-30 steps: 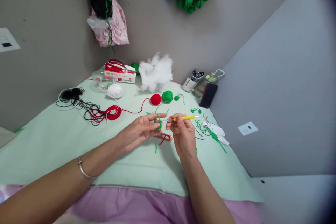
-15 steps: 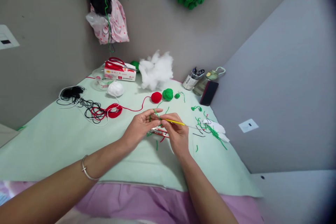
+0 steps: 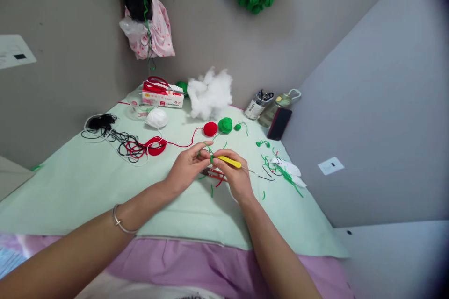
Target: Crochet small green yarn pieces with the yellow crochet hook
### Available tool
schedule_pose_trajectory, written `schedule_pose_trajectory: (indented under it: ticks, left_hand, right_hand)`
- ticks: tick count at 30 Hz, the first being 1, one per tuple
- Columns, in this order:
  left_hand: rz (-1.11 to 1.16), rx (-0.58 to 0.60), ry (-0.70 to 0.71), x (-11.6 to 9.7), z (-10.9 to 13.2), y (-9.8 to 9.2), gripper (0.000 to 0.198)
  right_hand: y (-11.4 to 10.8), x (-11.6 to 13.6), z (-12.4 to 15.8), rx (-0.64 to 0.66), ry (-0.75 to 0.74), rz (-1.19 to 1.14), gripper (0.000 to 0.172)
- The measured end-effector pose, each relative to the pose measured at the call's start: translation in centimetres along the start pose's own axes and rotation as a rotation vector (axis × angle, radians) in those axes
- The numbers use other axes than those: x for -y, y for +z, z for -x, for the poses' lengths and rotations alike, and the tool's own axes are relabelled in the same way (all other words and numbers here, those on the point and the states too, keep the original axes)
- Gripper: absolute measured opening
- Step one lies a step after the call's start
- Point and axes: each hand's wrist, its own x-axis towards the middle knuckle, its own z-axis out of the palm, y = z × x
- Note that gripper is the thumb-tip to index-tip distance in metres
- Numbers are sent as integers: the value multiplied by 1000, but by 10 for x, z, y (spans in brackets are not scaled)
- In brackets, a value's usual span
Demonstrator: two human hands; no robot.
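Note:
My right hand (image 3: 236,175) grips a crochet hook (image 3: 229,161) by its yellow handle, with the metal shaft pointing out to the right. Between the fingertips of both hands is a small piece of green yarn work (image 3: 212,159). My left hand (image 3: 187,168) pinches that piece, and a strand of green yarn runs over its raised index finger. The strand leads back towards a green yarn ball (image 3: 225,125) beyond the hands. A red-handled tool (image 3: 214,174) lies on the table under my hands, partly hidden by them.
A red yarn ball (image 3: 210,129) sits beside the green one. White stuffing (image 3: 210,93) stands behind. To the left are a white yarn ball (image 3: 156,117), tangled black yarn (image 3: 121,139) and a box (image 3: 163,96) with scissors on top. At right, a phone (image 3: 279,124) leans near green yarn scraps (image 3: 287,176).
The hook's yellow handle has turned, showing its broad face and tilting slightly more downward to the right. Both hands stay together at the green piece. The view has shifted slightly.

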Motion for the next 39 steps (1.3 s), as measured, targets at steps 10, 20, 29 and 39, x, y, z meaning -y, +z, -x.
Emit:
schedule_pose_trajectory:
  ticks: [10,20,29,39]
  left_hand:
    - [-419,-141,288,0,1,-2,16]
    - [-487,-125,326,9,-2,-5,21]
    - [-454,-50,243,12,-5,-9,28]
    - [-385,116,128,7,-5,-11,14]
  right_hand:
    - [7,-6,2,26,53,-101,13]
    - [6,-5,2,17,107,-77,14]
    - [4,-7,-5,27,106,-33,22]
    - [5,-8,-4,-24,13,61,11]
